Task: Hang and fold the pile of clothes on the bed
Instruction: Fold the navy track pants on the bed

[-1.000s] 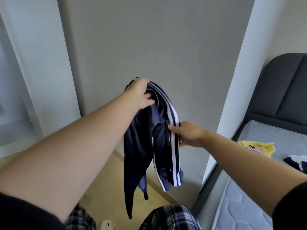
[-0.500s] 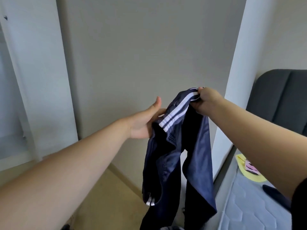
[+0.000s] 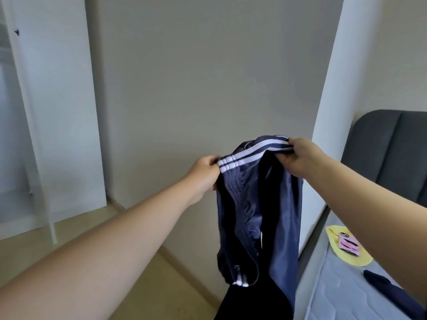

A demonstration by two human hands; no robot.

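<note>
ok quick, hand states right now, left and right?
Left hand: pinching the navy striped garment at its striped edge.
Right hand: gripping the same garment's top edge.

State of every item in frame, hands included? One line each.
navy striped garment: held up in the air, hanging bunched, unfolded
left hand: grips its striped edge, left end
right hand: grips its striped edge, right end
yellow cloth: lying on the mattress
pink item: lying on the yellow cloth
dark garment: lying on the mattress, partly hidden by right arm

Grey wall (image 3: 208,77) ahead — white panel (image 3: 69,112) left, beige floor (image 3: 175,294), dark padded headboard (image 3: 388,153) right.
</note>
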